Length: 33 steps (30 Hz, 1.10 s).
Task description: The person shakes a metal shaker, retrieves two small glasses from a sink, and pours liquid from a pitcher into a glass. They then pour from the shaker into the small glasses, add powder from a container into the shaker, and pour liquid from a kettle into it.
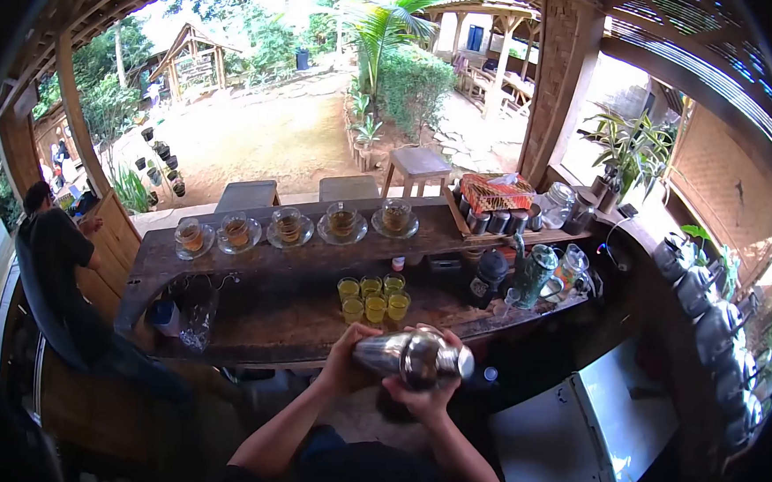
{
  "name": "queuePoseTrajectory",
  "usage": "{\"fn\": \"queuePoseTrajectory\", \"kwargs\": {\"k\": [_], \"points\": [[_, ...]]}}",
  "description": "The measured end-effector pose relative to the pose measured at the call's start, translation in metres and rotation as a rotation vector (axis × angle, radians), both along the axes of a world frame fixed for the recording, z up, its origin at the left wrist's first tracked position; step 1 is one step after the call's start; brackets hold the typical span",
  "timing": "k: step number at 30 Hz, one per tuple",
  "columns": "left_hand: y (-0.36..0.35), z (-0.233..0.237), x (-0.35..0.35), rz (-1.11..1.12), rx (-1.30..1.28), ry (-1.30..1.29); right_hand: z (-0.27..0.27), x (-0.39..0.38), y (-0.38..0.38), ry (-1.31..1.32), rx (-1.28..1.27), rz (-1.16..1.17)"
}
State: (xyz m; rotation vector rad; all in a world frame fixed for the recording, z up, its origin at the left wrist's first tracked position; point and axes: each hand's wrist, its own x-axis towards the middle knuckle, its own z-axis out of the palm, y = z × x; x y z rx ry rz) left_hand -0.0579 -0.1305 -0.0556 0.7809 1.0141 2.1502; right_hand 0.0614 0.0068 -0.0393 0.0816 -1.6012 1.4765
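Observation:
A shiny metal shaker (397,355) lies almost level between my two hands, its narrower capped end toward the right. My left hand (343,362) is wrapped round its wide left end. My right hand (425,398) grips it near the capped end, from below and behind. Just beyond the shaker, several small glasses of yellow-green liquid (375,308) stand in two rows on the lower wooden counter (292,328). Farther back, several clear cups of brown drink (341,221) sit on glass saucers along the raised ledge.
Right of the glasses stand a dark grinder (490,272), a green patterned pitcher (536,275) and a glass jug (572,265). An orange tissue box (497,193) rests behind them. A white chest (605,422) is at lower right. A person (58,256) sits at the left.

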Motion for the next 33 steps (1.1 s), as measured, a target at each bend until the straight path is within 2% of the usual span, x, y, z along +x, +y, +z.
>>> {"fn": "queuePoseTrajectory", "kwargs": {"k": [1,3,4,5,7,8,9,11,12,13,15,16,17,18,19,21,22,23,24,27,28,29,31,33], "points": [[0.002,-0.022,0.001,-0.002,0.0,0.003,-0.01,-0.005,-0.003,-0.088,-0.089,-0.075],[0.011,0.0,0.015,0.233,-0.171,0.39,0.015,0.001,0.011,-0.006,-0.023,-0.022],[0.008,0.013,0.019,0.2,-0.212,0.438,0.029,0.008,0.009,0.138,-0.145,0.064],[0.006,0.05,0.024,0.196,-0.217,0.433,0.052,0.012,0.007,0.289,-0.262,0.148],[0.004,0.105,0.033,0.392,-0.153,1.009,0.081,0.022,0.012,0.578,-0.145,0.184],[0.006,0.112,0.034,0.421,-0.089,1.049,0.094,0.028,0.005,0.611,-0.208,0.161],[0.008,0.107,0.032,0.43,-0.089,1.046,0.094,0.024,0.006,0.662,-0.183,0.191],[0.014,0.083,0.021,0.489,-0.115,1.028,0.074,0.013,0.007,0.557,-0.145,0.094],[0.014,0.06,0.019,0.429,-0.246,0.814,0.047,-0.002,0.018,0.504,-0.077,0.109],[0.015,0.033,0.013,0.425,-0.245,0.82,0.033,-0.002,0.013,0.308,-0.077,0.036],[0.017,-0.021,0.003,0.278,-0.433,0.696,-0.002,0.008,0.011,-0.139,-0.146,-0.107],[0.02,-0.029,0.008,0.249,-0.457,0.662,-0.003,0.013,0.011,-0.138,-0.144,-0.105],[0.023,-0.033,0.009,0.257,-0.452,0.668,-0.001,0.016,0.014,-0.111,-0.131,-0.112],[0.025,-0.014,0.015,0.258,-0.425,0.716,0.003,0.018,0.021,-0.085,-0.118,-0.118],[0.025,0.007,0.025,0.256,-0.402,0.756,0.015,0.024,0.035,-0.017,0.117,-0.136],[0.023,0.063,0.03,0.298,-0.344,0.851,0.053,0.029,0.03,0.374,-0.095,0.076],[0.02,0.091,0.033,0.374,-0.264,0.998,0.066,0.03,0.028,0.366,-0.098,0.079],[0.018,0.108,0.035,0.446,-0.183,1.14,0.076,0.032,0.026,0.503,-0.025,0.133],[0.016,0.114,0.036,0.454,-0.173,1.13,0.079,0.033,0.026,0.643,0.051,0.186],[0.005,0.088,0.03,0.47,-0.33,1.089,0.048,0.015,0.041,0.504,0.1,0.274],[0.002,0.065,0.025,0.442,-0.4,0.982,0.029,0.01,0.035,0.381,0.0,0.285],[0.001,0.039,0.019,0.442,-0.402,0.981,0.006,0.012,0.028,0.178,-0.131,0.26],[-0.002,0.004,0.012,0.331,-0.581,0.773,-0.004,0.019,0.014,-0.183,-0.235,0.126],[0.005,0.007,0.018,0.334,-0.629,0.733,-0.009,0.017,0.029,-0.09,-0.102,0.033]]}}
